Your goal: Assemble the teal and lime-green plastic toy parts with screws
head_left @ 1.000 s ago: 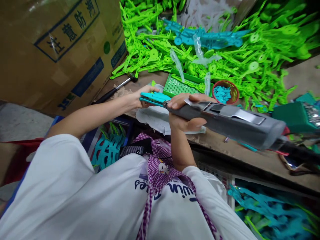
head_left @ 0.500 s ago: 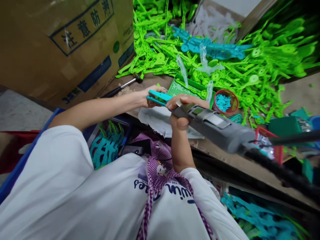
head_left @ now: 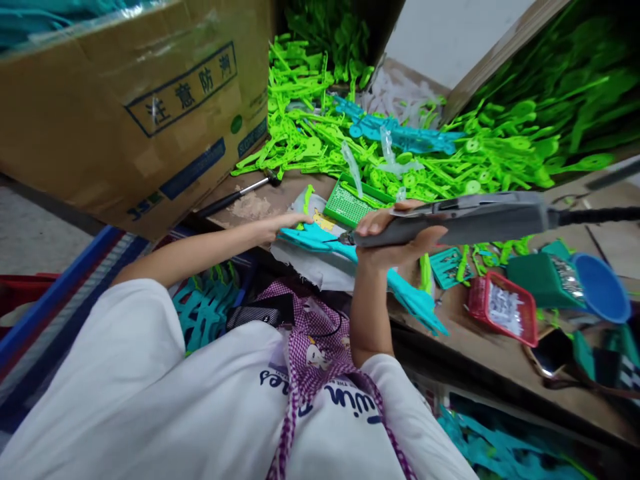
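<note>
My right hand point(head_left: 397, 233) is wrapped round a grey electric screwdriver point(head_left: 465, 217), held almost level with its cable running off to the right. Its tip meets a long teal plastic part point(head_left: 313, 238) that lies across the bench edge over a pale cloth point(head_left: 320, 270). The teal part passes beneath my right wrist and shows again on the far side. My left hand point(head_left: 290, 223) grips the left end of this part; some of its fingers are hidden. Just beyond my left hand lies a slim lime-green piece point(head_left: 307, 200).
Lime-green plastic parts point(head_left: 310, 143) heap across the back. A cardboard box point(head_left: 135, 120) stands at left, a hammer point(head_left: 240, 193) beside it. A green basket point(head_left: 350, 200), a red basket point(head_left: 505, 307) and a blue bowl point(head_left: 600, 287) sit on the bench.
The screwdriver has swung from slanting to nearly level, its tip coming to the teal part. The teal part now lies lower and flatter. My view has also shifted.
</note>
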{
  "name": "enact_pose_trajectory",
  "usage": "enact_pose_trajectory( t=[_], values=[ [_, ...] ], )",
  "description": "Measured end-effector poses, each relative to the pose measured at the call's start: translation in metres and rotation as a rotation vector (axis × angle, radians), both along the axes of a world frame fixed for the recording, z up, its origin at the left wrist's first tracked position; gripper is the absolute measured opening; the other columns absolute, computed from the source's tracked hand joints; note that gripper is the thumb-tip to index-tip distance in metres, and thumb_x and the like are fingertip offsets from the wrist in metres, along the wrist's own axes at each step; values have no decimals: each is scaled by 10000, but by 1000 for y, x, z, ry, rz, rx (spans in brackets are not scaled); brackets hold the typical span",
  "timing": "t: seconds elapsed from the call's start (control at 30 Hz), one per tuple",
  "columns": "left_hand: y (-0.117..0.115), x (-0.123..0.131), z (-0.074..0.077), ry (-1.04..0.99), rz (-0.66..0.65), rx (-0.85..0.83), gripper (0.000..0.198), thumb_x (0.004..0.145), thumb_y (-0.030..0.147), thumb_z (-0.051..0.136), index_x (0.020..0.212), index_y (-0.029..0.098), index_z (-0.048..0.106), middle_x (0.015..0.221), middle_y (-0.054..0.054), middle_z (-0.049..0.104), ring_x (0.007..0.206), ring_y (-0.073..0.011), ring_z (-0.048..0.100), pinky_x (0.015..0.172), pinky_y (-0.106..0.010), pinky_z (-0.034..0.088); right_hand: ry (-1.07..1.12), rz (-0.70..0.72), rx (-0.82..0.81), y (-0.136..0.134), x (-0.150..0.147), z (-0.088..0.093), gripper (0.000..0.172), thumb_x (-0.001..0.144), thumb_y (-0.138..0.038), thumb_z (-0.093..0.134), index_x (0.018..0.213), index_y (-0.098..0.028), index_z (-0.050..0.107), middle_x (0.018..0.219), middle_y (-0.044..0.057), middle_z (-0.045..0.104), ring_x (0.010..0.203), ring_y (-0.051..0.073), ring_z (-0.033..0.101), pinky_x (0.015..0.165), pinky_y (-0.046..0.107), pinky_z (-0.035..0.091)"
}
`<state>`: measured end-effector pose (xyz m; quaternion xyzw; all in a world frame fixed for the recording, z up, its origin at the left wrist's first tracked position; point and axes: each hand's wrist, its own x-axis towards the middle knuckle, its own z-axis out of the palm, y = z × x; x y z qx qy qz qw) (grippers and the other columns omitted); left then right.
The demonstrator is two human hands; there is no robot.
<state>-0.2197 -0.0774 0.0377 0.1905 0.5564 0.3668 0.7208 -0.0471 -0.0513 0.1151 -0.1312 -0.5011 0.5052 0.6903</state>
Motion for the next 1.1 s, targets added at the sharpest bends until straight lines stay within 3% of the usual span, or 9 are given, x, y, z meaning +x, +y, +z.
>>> enact_pose_trajectory(
  t=[0.13,0.23,0.43,0.63,0.87,1.1],
  values=[
    [-17,-9,-14,128,6,-63,278,677,315,878,820,139,716,686,-41,729,550,-127,630,522,-233,503,-188,-157,-148,45,18,-8,441,738,-699,666,747,-262,614,431,-75,453,314,121,429,334,249,321],
    [-24,-11,-23,150,13,-55,298,651,342,899,779,149,710,678,-33,715,582,-130,630,560,-250,512,-379,-300,-183,89,15,-25,468,788,-702,619,758,-236,600,459,-68,469,358,116,481,364,242,350],
    [-32,-8,-37,196,64,29,329,676,404,886,708,151,679,636,-15,683,572,-118,604,556,-241,477,-462,-130,-132,153,-19,-57,586,814,-805,507,835,-222,572,599,-28,526,598,180,678,471,283,505],
    [-29,-8,-44,151,24,12,299,683,382,874,809,160,720,774,-43,747,695,-151,664,655,-264,533,-462,-139,-197,161,-23,-78,631,788,-849,486,817,-224,570,603,-8,521,671,229,700,494,325,517],
    [-27,-7,-34,177,-23,21,382,675,429,859,914,156,740,857,-53,768,805,-188,685,711,-282,545,-415,-203,-224,179,-25,-72,638,717,-892,524,802,-260,539,510,-49,423,703,207,672,526,307,468],
    [-26,-7,-26,192,-38,4,356,655,412,876,864,168,724,867,-52,753,793,-174,671,664,-255,531,-631,52,-167,188,-23,-56,683,558,-983,539,708,-317,543,512,-26,520,759,192,609,665,379,457]
  ],
)
